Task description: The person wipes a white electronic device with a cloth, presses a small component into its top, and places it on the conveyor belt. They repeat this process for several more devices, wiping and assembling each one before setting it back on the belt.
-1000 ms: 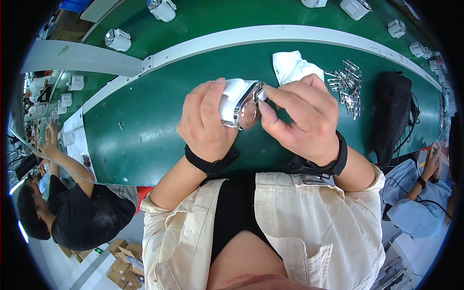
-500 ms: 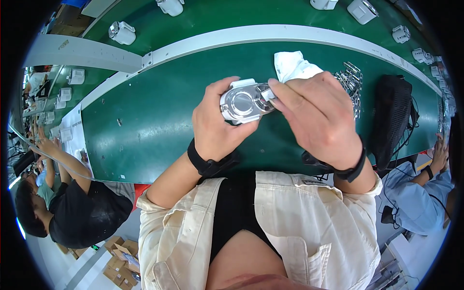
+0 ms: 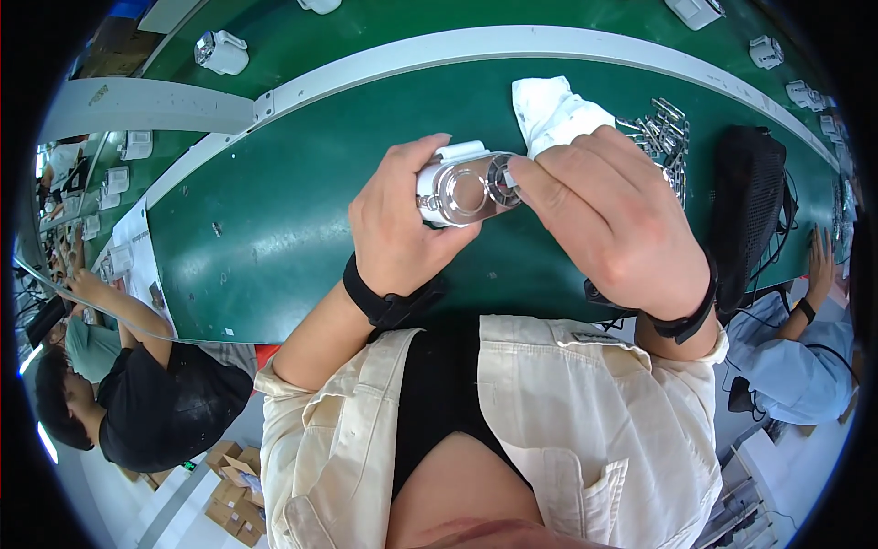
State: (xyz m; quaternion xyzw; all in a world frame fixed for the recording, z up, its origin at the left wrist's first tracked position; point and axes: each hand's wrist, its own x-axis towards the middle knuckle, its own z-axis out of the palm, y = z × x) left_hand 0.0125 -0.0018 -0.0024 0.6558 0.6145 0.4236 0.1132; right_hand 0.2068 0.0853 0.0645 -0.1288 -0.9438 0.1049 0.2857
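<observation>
- The green work table (image 3: 274, 229) curves across the view; its far parts are cut off by the dark rim, and the person's own pale jacket (image 3: 567, 412) covers its near edge.
- Two other people show only in part: one in a black top (image 3: 155, 393) at lower left, one in a blue sleeve (image 3: 786, 366) at right, with a hand flat on the table.
- One black mesh pouch (image 3: 750, 201) lies right of the hands.
- One crumpled white cloth (image 3: 558, 114) lies just behind the right hand, partly hidden by it.
- A heap of small metal clips (image 3: 663, 137) lies beside the cloth, too tangled to count.
- The left hand (image 3: 398, 229) is raised above the table, fingers curled tight round one small silver-and-white device (image 3: 462, 188), whose back is hidden.
- The right hand (image 3: 613, 220) pinches the device's round ring end with its fingertips.
- About six similar white devices (image 3: 219, 52) sit along the far belt, blurred.
</observation>
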